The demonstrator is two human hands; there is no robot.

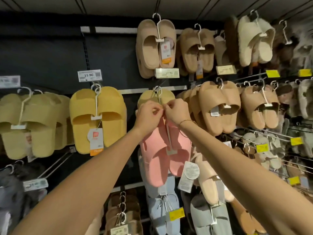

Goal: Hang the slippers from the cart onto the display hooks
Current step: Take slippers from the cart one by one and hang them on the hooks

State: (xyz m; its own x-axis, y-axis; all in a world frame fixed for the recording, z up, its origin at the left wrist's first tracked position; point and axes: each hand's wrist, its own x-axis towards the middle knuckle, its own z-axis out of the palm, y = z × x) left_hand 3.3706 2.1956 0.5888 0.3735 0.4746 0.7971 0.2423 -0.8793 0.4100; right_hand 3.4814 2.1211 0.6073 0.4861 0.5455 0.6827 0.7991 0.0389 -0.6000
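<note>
Inspector: Hands first. Where are they, and what are they doing?

Clerk: Both are raised to the rack, side by side and touching. The left hand (147,111) and the right hand (175,111) each have fingers pinched shut at the top of the pink slippers (163,150), where the white hanger (169,143) between the pair rises. The hanger's top is hidden behind the fingers.

Inspector: Position of the pink pair?

Clerk: It hangs toes down below the hands, in front of the black back panel (50,56). A paper tag (191,170) dangles at its right edge. Whether the hanger sits on a hook, I cannot tell.

Inspector: Neighbours?

Clerk: Directly behind the hands, a yellow pair (156,97) on a hook. To the left, another yellow pair (98,118) under a price label (90,75). To the right, tan slippers (218,107). Above, beige slippers (155,46). Below, pale blue slippers (162,206).
</note>
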